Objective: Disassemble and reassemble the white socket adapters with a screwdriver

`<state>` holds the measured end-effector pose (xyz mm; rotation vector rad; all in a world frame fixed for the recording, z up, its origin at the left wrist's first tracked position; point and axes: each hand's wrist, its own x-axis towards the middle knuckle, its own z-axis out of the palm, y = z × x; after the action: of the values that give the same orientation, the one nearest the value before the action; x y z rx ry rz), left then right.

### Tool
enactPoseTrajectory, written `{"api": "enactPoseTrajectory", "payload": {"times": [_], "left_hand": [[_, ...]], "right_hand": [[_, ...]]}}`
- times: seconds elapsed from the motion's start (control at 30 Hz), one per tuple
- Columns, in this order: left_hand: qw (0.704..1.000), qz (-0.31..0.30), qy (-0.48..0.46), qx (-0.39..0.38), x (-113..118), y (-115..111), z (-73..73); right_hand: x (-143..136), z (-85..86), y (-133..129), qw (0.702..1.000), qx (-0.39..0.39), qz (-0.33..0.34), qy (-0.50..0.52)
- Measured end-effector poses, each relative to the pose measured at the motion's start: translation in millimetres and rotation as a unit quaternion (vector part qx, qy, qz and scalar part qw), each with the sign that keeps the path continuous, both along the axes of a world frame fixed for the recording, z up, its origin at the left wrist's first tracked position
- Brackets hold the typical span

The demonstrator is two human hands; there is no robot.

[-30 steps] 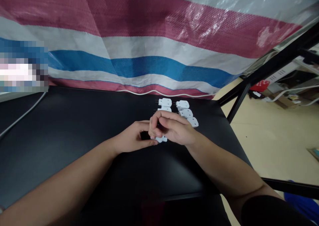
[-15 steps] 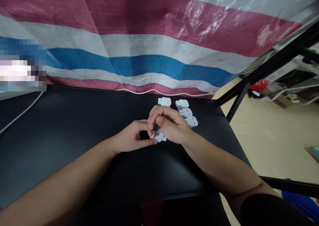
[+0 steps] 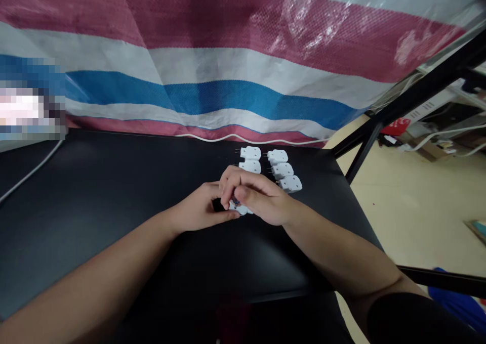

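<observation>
A white plug [image 3: 234, 210] lies on the black table, pinched between the thumb and fingers of my left hand [image 3: 199, 208]. Over it curls my right hand [image 3: 261, 197], closed around a small screwdriver [image 3: 236, 201] whose bluish handle is mostly hidden by the fingers. The screwdriver stands nearly upright, its tip down at a hole in the plug's face. Part of the plug is covered by my right hand. Just behind, more white plugs [image 3: 282, 170] with thin metal pins pointing left lie in two columns, the nearest left one [image 3: 249, 167] close to my right knuckles.
A white cable [image 3: 235, 138] runs along the table's back edge, below a striped plastic sheet [image 3: 228, 96]. Another cable [image 3: 34, 174] crosses the left side near a pixelated area. A black metal frame [image 3: 360, 154] rises at the right edge, with boxes on the floor beyond.
My right hand has tilted and dropped a little, its fingers turned further over the screwdriver. More of the plugs behind it now shows. My left hand keeps its place on the plug.
</observation>
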<state>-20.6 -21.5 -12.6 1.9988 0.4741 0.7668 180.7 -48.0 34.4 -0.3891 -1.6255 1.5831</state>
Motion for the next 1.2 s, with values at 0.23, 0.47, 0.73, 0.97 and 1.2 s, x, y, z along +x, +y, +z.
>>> {"api": "enactPoseTrajectory", "payload": {"times": [0.23, 0.47, 0.73, 0.97, 1.2], "left_hand": [[0.999, -0.025, -0.020, -0.033, 0.5, -0.9, 1.9], [1.000, -0.010, -0.005, -0.005, -0.3, 0.4, 0.2], [0.999, -0.026, -0.024, -0.014, -0.1, 0.1, 1.4], [1.000, -0.024, -0.008, 0.006, -0.3, 1.9, 0.2], [1.000, -0.018, -0.022, -0.011, -0.1, 0.8, -0.9]], "right_hand": [[-4.1, -7.5, -2.7, 0.992, -0.073, 0.068, 0.079], [-0.2, -0.8, -0.7, 0.999, -0.038, 0.023, 0.016], [-1.4, -5.6, -2.1, 0.993, -0.053, 0.066, 0.077], [3.7, 3.7, 0.9, 1.000, -0.022, 0.017, -0.011], [-2.9, -3.9, -2.5, 0.996, -0.058, 0.030, 0.060]]}}
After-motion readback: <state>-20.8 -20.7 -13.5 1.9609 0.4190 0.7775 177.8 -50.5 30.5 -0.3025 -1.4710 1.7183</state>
